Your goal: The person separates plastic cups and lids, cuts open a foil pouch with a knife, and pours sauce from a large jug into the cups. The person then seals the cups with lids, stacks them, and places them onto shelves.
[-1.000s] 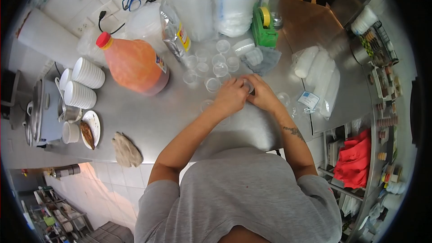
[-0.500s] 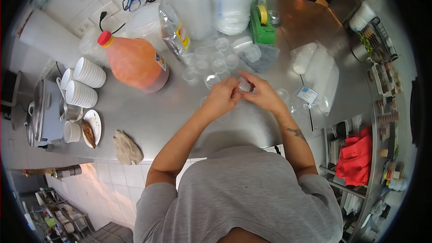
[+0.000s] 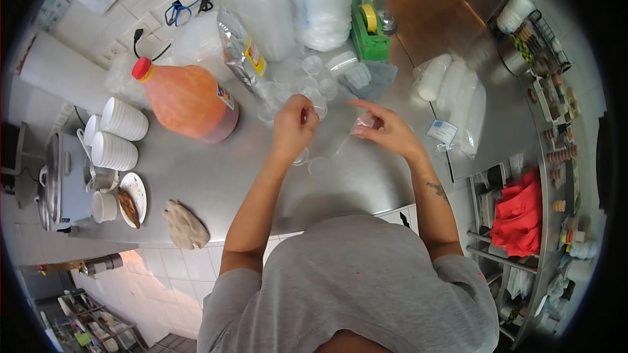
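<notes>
My left hand (image 3: pixel 294 122) is closed in a pinch at the near edge of a cluster of small clear plastic cups (image 3: pixel 309 84). What its fingers hold, if anything, is hidden. To the right, my right hand (image 3: pixel 391 132) grips a small clear plastic cup (image 3: pixel 364 122) between thumb and fingers, above the steel counter (image 3: pixel 261 183). Clear round lids or cups, hard to tell apart, lie just below my hands, one clear disc (image 3: pixel 319 167) among them.
A large jug of orange liquid (image 3: pixel 190 101) stands left of the cups. Behind are a silver pouch (image 3: pixel 239 49) and a green tape dispenser (image 3: pixel 371 33). Bagged white cups (image 3: pixel 458 101) lie right. A cloth (image 3: pixel 185 225) lies at the front edge; stacked white cups (image 3: pixel 116 150) stand left.
My hands have drawn apart. The left moved left and away from the cup, which stays in my right hand. The view has shifted slightly.
</notes>
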